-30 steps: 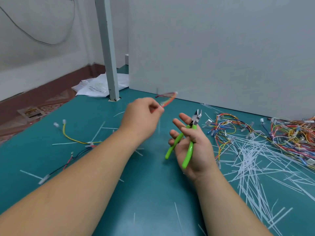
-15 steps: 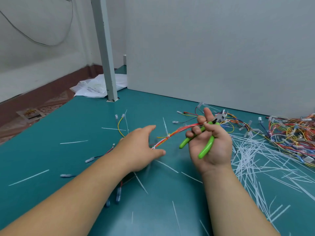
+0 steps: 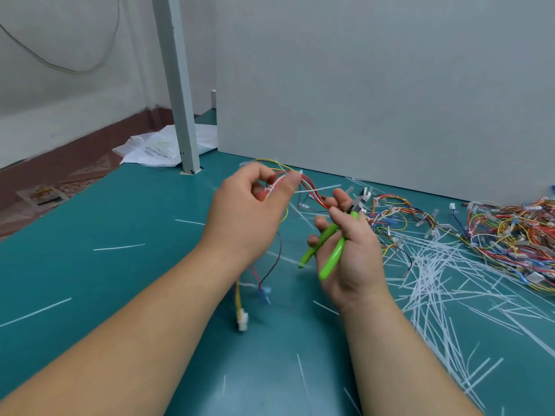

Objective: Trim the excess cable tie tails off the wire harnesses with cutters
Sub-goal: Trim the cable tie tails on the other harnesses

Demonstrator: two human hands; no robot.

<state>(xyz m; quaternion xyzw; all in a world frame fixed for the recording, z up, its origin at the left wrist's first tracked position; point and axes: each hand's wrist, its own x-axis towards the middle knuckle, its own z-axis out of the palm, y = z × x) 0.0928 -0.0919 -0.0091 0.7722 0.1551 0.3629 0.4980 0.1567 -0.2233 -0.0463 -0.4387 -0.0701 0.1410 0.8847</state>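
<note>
Head view: the harness (image 3: 307, 179) is pinched in the left hand (image 3: 249, 217) and held above the mat (image 3: 120, 205). Its white tail (image 3: 321, 188) is laid nearly level, pointing right toward the cutters (image 3: 333, 244), which are gripped in the nearer right hand (image 3: 351, 259).

Workshop — teal bench (image 3: 126, 211), wire harnesses (image 3: 510, 232)

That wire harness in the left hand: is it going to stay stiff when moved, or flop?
Probably floppy: the wire harness hangs loosely below the left hand, its white connector dangling. Likely light, since a finger pinch carries it.
</note>
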